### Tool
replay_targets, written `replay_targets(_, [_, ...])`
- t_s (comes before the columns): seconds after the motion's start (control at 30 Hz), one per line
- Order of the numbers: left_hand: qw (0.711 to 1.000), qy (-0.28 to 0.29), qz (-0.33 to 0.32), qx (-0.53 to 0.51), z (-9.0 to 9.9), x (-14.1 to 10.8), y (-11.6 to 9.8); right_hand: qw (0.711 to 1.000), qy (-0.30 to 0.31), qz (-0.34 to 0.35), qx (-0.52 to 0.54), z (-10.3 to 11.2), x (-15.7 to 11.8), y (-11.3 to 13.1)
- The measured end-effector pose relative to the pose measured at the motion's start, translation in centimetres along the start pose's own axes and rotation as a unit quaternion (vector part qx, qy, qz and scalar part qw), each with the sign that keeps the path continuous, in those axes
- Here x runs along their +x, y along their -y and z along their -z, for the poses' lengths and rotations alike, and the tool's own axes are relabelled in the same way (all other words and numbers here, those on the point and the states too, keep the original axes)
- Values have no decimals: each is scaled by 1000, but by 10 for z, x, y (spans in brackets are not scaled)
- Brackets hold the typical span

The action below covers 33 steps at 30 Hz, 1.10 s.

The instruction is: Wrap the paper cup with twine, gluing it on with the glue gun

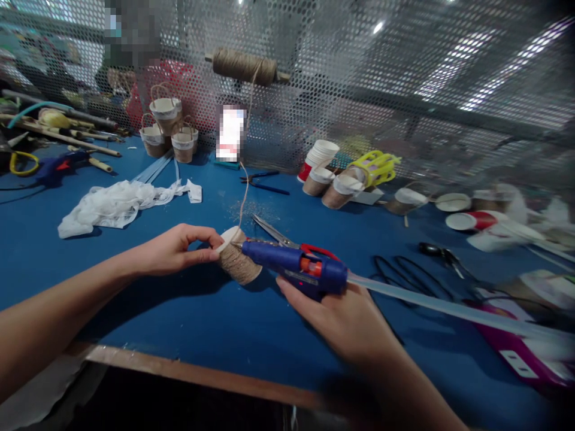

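My left hand [191, 248] pinches the rim of a small paper cup [240, 260] wrapped in brown twine, tilted over the blue table. In my right hand [335, 314] is a blue glue gun [291, 263], its nozzle at the twine near the cup's rim. A long clear glue stick [417, 302] runs out of the gun's back. From the cup, a strand of twine [245, 194] rises toward a twine roll [245, 67] mounted on the mesh panel. Scissors [272, 230] with red handles lie behind the gun, partly hidden by it.
White lace [112, 206] lies left, below three small baskets [168, 129]. Pliers [267, 182] rest behind the cup. Stacked cups [321, 155] and wrapped cups [341, 190] stand back right. A black cable [399, 275] and a purple power strip [516, 353] lie right. The wooden table edge [193, 371] is nearest.
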<state>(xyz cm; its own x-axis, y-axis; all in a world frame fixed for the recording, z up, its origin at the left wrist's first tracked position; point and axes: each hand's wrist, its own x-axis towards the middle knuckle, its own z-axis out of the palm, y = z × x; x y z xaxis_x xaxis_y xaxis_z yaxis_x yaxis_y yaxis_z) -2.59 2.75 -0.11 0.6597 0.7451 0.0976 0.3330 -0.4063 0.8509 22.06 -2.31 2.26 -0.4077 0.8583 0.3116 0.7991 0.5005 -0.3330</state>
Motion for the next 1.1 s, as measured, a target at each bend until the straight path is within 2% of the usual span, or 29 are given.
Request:
replay_targets(0.17, [1000, 1, 2, -7, 0, 0, 0, 1000, -9, -11, 21, -3, -1, 7])
replay_targets(0.43, [1000, 3, 0, 17, 0, -1, -4, 998, 16, -47, 49, 10, 5, -5])
replay_targets(0.5, [1000, 2, -2, 19, 0, -1, -5, 991, 25, -99, 88, 12, 10, -4])
replay_targets(0.6, [1000, -2, -11, 16, 1, -1, -5, 966, 34, -198, 165, 13, 16, -8])
replay_targets(0.7, [1000, -12, -19, 13, 1, -2, -3, 952, -16, -232, 197, 11, 23, -23])
replay_targets(0.77, [999, -23, -25, 19, 1, -2, -2, 953, -65, -255, 150, 10, 31, -39])
replay_targets(0.8, [999, -28, -28, 25, 1, -2, -1, 955, -67, -270, 100, 8, 36, -47])
replay_targets(0.87, [998, -37, -30, 40, 1, -2, -1, 953, -53, -297, 16, 5, 47, -64])
replay_targets(1.0, [997, -40, -42, 52, 2, -3, -1, 948, -31, -316, -32, -6, 67, -89])
replay_targets(1.1, [997, -33, -52, 54, 3, -3, -1, 945, -24, -324, -49, -14, 77, -95])
